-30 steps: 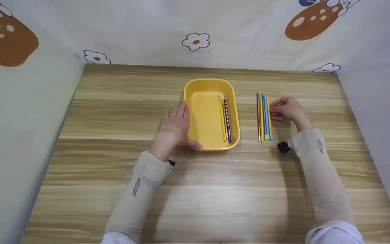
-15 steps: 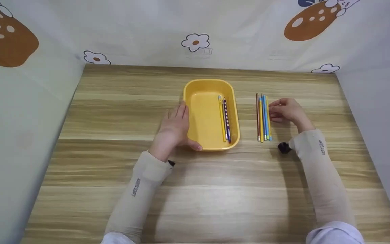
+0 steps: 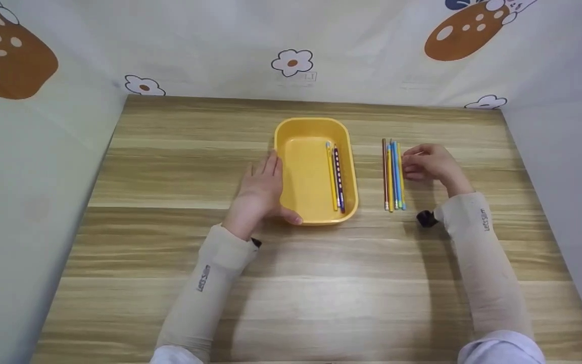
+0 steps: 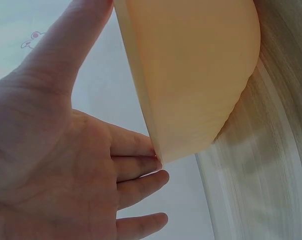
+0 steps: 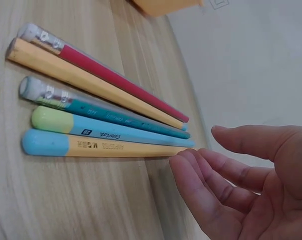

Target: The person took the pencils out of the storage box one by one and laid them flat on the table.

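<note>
A yellow plastic box (image 3: 316,221) stands mid-table in the head view, with a yellow pencil (image 3: 332,177) and a purple dotted pencil (image 3: 339,177) lying along its right side. My left hand (image 3: 260,194) rests against the box's left side, fingers straight and thumb at the near rim; the left wrist view shows the fingertips at that rim. Right of the box lies a row of several pencils. Its outermost one is a yellow pencil with a blue end (image 5: 106,145). Relaxed fingers of my right hand (image 3: 430,163) are right beside that pencil, gripping nothing.
The row also has a red pencil (image 5: 121,82), another yellow pencil (image 5: 91,80), a teal pencil (image 5: 126,117) and a light blue pencil (image 5: 136,135). Pale printed sheeting (image 3: 230,45) walls the wooden table (image 3: 321,303) at the back and sides.
My right wrist has shifted slightly to the right, and the outermost yellow pencil sits a touch closer to the others. The left hand and the box have stayed put.
</note>
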A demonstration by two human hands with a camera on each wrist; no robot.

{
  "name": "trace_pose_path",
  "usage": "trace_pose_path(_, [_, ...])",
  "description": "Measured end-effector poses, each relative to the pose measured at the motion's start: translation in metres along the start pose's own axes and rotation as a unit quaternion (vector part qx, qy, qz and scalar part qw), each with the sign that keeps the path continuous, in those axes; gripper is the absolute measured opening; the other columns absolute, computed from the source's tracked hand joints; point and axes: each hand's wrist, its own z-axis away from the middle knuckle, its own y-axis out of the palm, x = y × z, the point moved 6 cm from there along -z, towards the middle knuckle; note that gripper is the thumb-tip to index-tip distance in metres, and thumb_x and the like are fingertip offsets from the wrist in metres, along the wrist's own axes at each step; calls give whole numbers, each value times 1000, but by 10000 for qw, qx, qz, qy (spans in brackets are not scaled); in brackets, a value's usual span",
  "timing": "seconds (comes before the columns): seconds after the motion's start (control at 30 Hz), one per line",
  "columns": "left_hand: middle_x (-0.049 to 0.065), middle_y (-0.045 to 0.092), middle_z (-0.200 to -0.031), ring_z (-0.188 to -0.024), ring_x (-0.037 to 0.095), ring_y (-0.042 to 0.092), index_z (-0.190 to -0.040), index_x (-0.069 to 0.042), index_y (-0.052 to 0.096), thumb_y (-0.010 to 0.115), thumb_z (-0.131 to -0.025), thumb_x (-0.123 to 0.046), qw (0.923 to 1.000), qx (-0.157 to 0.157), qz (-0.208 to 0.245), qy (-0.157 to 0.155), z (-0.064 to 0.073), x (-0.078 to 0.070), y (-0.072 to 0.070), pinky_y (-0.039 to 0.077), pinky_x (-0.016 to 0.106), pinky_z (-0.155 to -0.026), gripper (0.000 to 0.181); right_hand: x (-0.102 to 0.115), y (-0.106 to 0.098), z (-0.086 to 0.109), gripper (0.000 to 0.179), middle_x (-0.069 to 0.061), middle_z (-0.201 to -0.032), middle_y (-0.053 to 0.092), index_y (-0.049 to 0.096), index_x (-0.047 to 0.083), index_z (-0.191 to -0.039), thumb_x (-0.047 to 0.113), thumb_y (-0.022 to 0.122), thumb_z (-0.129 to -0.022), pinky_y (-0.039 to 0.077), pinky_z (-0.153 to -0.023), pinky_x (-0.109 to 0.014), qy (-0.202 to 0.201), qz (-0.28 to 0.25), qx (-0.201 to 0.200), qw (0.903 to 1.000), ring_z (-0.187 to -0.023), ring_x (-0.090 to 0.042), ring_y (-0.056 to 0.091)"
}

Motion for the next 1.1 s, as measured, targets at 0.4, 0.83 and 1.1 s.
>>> trace_pose_path(0.4, [17,-3,-158,-145,31,7,-150,0,2,70,-51,-78,9999,108,-58,-54,-1,0,0,11,50,-117,143,9,1,7,39,-1,-88,67,45,-2,-125,17,59,-93,57,-77,-30,-21,79,-90,9999,-80,-12,67])
trace_pose_path(0.83, [17,-2,-158,-145,31,5,-150,0,2,71,-52,-77,10000,48,7,-39,-1,0,0,8,51,-117,143,22,11,9,42,-5,-91,67,46,-6,-125,19,58,-94,55,-82,-36,-382,326,-53,9987,-82,-15,68])
trace_pose_path(1.1, [18,-3,-158,-145,31,5,-150,1,2,72,-52,-76,10000,86,35,-7,0,0,1,10,52,-116,143,31,19,11,40,-3,-85,65,46,-7,-124,15,58,-93,57,-75,-31,-450,112,37,9989,-78,-14,67])
